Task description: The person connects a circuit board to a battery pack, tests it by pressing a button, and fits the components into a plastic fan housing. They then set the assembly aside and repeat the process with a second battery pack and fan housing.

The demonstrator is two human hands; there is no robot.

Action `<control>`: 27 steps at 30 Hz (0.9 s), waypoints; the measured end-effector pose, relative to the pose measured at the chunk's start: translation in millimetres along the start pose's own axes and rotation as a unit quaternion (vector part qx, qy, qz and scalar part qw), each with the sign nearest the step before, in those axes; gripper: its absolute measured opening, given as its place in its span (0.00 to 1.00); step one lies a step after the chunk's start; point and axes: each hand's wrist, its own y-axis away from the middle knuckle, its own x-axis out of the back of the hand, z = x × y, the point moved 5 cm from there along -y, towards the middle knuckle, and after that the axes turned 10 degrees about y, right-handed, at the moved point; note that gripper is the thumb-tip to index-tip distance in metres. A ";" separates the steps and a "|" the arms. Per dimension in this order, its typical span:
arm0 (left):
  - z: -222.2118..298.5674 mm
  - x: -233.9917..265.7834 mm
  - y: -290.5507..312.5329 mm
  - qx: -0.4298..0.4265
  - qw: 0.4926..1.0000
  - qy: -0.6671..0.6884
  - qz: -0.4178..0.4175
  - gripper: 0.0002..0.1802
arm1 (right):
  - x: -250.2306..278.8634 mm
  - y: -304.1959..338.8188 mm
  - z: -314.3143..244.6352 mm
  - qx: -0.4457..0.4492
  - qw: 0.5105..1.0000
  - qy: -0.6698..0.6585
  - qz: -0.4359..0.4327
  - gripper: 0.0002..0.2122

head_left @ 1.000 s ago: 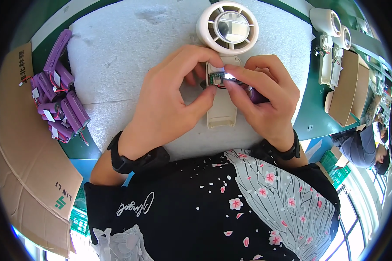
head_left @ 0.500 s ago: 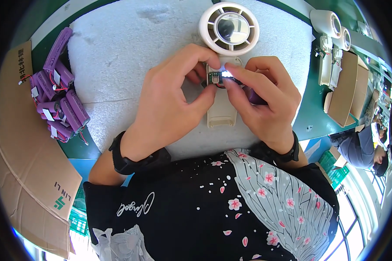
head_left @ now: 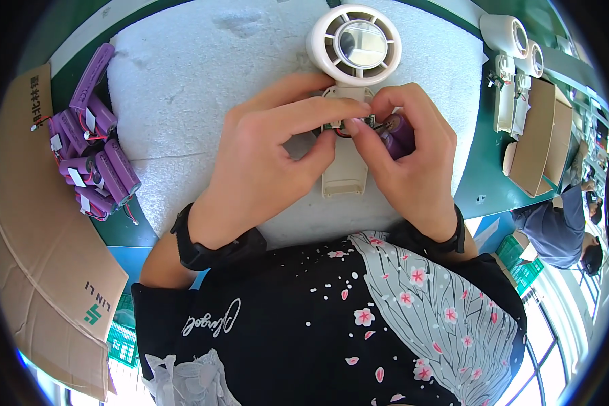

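Observation:
A white handheld fan shell lies on a white foam pad, round head away from me, open handle toward me. My left hand pinches a small green circuit board with red wire over the handle. My right hand holds a purple cylindrical battery and touches the board with its fingertips. Both hands meet right above the handle.
A heap of purple batteries with wires lies left of the pad beside a cardboard sheet. More white fan shells and cardboard boxes sit at the right on the green table. Another person is at the far right.
Both hands have stayed over the fan handle; the fingers shifted slightly around the board and battery. The fan has not moved.

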 end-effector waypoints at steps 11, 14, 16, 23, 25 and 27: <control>-0.8 1.1 -0.3 -0.011 1.000 -0.024 0.014 0.21 | 10.8 8.8 14.1 -0.094 0.923 -0.257 -0.269 0.25; 0.0 7.5 0.7 -0.007 0.999 -0.039 0.034 0.22 | 12.0 12.7 18.3 -0.119 0.897 -0.322 -0.280 0.26; 0.5 9.7 0.7 -0.020 0.998 -0.055 0.028 0.22 | 12.9 14.4 20.5 -0.140 0.887 -0.336 -0.283 0.24; 6.7 8.6 -0.4 -0.074 0.989 -0.130 0.005 0.23 | 30.0 16.1 27.5 -0.219 0.956 -0.073 -0.179 0.15; 6.1 8.1 -0.1 -0.078 0.987 -0.141 0.006 0.22 | 33.0 17.5 28.3 -0.165 0.978 0.030 -0.120 0.13; 6.0 6.7 -0.2 -0.084 0.986 -0.144 0.007 0.22 | 37.8 17.7 16.7 -0.020 0.992 0.099 -0.070 0.11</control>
